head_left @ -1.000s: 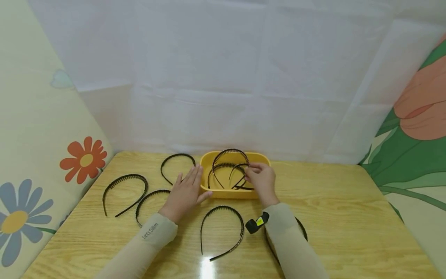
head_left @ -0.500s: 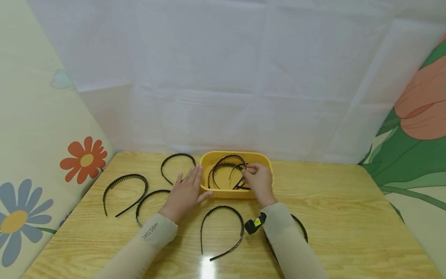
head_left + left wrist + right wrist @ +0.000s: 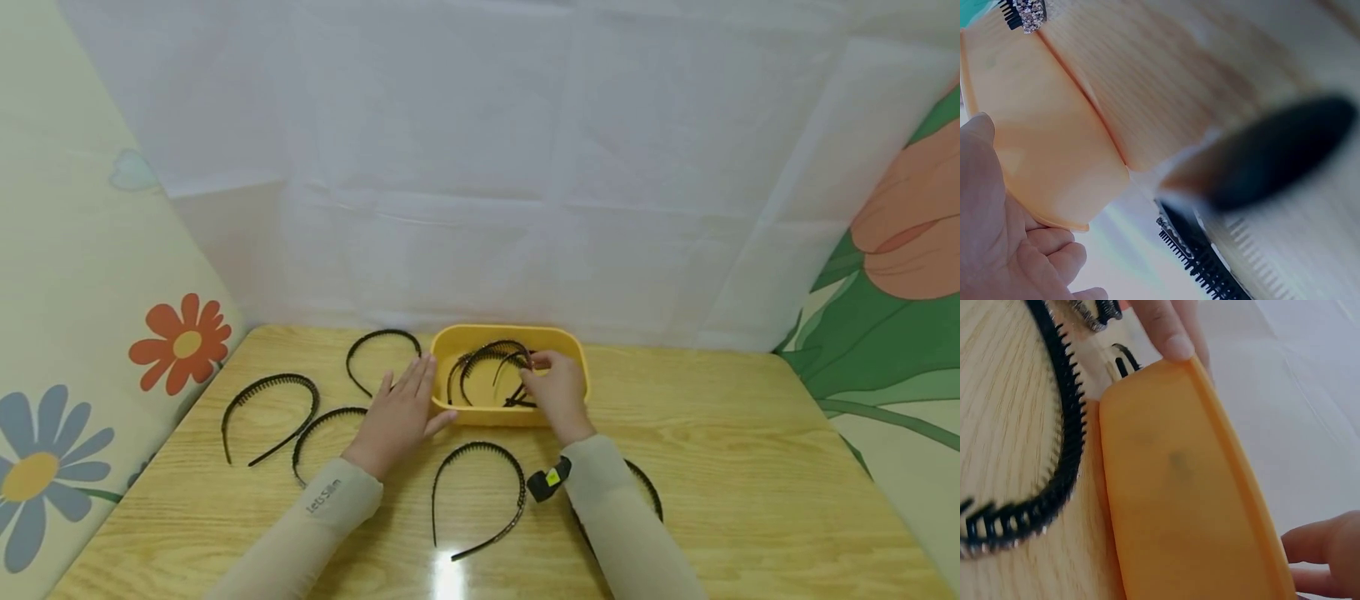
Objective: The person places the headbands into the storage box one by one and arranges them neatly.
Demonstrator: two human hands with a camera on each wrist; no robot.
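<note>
A yellow plastic basket (image 3: 487, 417) stands at the back of the wooden table, with several black toothed headbands lying inside. My right hand (image 3: 558, 392) reaches over its right side and pinches a headband (image 3: 510, 342) low among the others. That headband overlaps them in the head view; its lower end is hidden by the hand. My left hand (image 3: 397, 417) rests against the basket's left end, fingers extended and thumb along the near rim. In the left wrist view, the left thumb and fingers (image 3: 1063, 247) touch the basket's corner. The right wrist view shows the basket wall (image 3: 1172, 475) from outside.
On the table (image 3: 750, 467), one headband (image 3: 480, 447) lies in front of the basket. Others lie to the left: one headband (image 3: 270, 381) far out, another headband (image 3: 300, 450) partly under my left arm, and a headband (image 3: 384, 332) at the back. My right sleeve covers a headband (image 3: 648, 492).
My right hand has lowered the headband into the basket, its arch sinking below the back rim and tilting flatter over the others. My left hand has stayed in place.
</note>
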